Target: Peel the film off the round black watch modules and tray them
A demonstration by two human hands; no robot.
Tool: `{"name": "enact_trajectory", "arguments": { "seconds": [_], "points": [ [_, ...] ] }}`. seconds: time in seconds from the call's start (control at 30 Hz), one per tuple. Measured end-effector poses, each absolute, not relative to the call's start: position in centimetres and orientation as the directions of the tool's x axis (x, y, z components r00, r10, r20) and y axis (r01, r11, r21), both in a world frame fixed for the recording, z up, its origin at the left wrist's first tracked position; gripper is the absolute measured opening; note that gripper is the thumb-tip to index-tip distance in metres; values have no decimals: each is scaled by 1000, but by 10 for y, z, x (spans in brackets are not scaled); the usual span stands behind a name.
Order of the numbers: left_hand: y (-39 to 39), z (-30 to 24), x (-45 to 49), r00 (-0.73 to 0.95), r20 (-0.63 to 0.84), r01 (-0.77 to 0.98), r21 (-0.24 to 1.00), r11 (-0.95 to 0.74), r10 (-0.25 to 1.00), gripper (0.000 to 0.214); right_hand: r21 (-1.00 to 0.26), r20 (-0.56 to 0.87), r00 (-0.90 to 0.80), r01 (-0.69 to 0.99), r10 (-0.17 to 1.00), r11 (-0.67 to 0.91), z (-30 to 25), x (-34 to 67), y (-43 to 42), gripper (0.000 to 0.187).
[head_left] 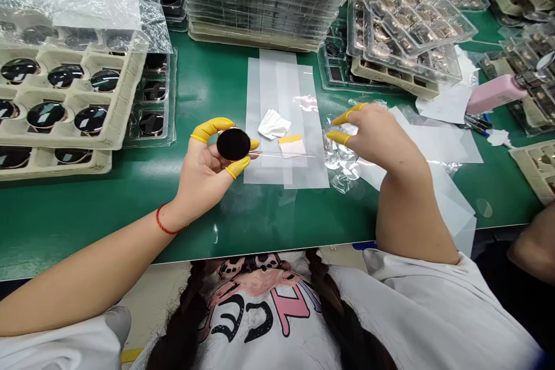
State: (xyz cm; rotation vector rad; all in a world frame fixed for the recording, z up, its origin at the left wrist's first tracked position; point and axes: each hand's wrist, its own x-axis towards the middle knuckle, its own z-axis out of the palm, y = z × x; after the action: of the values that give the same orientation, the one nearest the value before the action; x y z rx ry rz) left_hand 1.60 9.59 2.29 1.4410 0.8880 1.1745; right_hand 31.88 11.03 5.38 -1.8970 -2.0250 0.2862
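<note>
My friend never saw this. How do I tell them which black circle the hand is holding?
Find the big green table. Look at the person's left hand, with the red string bracelet and yellow finger covers. Pinched there is a flat round black piece; the shiny black circles beside it sit in a beige tray, but only this one is held up.

- One camera, worn on the person's head, looks forward and steeply down from above the chest.
- The person's white T-shirt (269, 341) and a dark braid (182, 324) sit along the near edge.
- The green desk (87, 231) spans the middle at close range, with the left grip (199, 173) and right grip (373, 133) near centre.
- A tall stack of trays (260, 0) reaches the far edge.
</note>
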Motion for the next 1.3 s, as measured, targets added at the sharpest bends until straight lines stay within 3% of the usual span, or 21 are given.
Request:
{"name": "enact_trajectory", "arguments": {
  "seconds": [0.1, 0.2, 0.27, 0.5, 0.6, 0.73, 0.87, 1.3],
  "points": [
    [94, 23, 17, 276, 197, -68, 980, -186, 941, 51, -568, 167, -38, 813, 985, 128, 70, 282, 95, 11],
    [93, 23, 17, 290, 179, -64, 984, -168, 940, 51, -749, 38, -152, 650, 988, 129, 73, 250, 86, 11],
    [93, 23, 17, 296, 165, -51, 986, -157, 941, 52, -801, -41, -188, 593, 981, 80, 68, 240, 84, 10],
    [90, 26, 17, 321, 120, -61, 992, -106, 939, 50, -874, -104, -222, 486, 970, 17, 57, 239, 86, 7],
    [91, 25, 18, 339, 55, -51, 998, -41, 939, 51, -935, -96, -261, 355, 961, 3, 64, 240, 85, 12],
    [91, 19, 19, 422, -33, -15, 999, 43, 906, 52, -985, -76, -177, 165, 981, -46, 70, 233, 83, 24],
    [88, 13, 20, 517, -5, -6, 1000, 10, 856, 49, -988, -143, -181, 83, 973, -130, 64, 218, 81, 31],
    [85, 17, 20, 569, -16, -15, 999, 30, 822, 47, -974, -213, -185, 120, 959, -193, 51, 205, 78, 31]
  ]
}}
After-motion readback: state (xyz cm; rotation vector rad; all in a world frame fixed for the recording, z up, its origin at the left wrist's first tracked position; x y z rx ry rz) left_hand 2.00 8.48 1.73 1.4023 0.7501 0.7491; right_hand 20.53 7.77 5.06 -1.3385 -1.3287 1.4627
